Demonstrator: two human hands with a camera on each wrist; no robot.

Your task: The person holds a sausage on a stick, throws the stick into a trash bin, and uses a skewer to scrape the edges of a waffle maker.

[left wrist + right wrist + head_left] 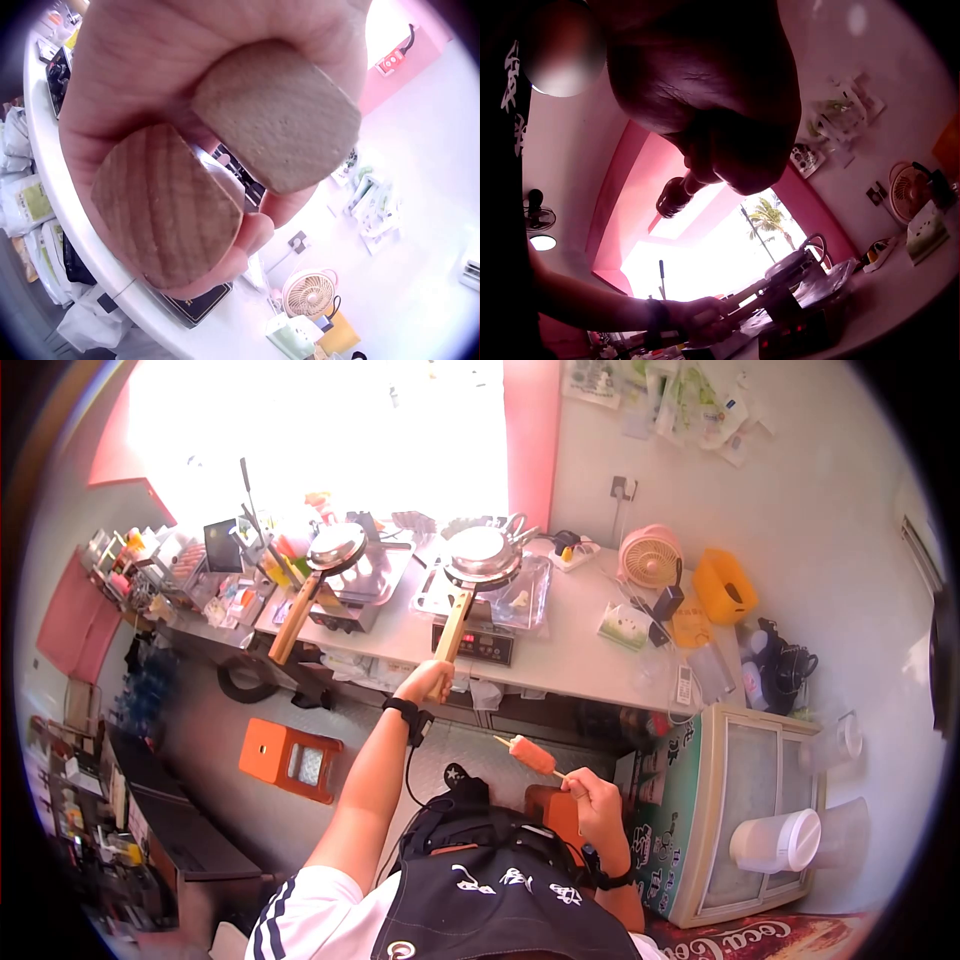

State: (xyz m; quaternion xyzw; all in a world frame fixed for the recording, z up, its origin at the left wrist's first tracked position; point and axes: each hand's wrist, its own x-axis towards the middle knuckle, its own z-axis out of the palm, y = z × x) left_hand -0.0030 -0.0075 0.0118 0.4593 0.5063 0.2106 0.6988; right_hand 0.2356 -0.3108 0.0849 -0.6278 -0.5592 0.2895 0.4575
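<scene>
Here, left of the pink fan (650, 557), my left hand (427, 681) grips the pan's paired wooden handles (453, 635); my right hand (597, 800) pinches a skewered sausage (532, 755).

Pinkish skewered food (532, 755) slants midair, the shiny pan (481, 553) above the cooker (475, 646).

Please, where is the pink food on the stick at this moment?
In the head view, the pink food is right of centre, on a stick held by the right hand, left of the glass-topped freezer.
</scene>
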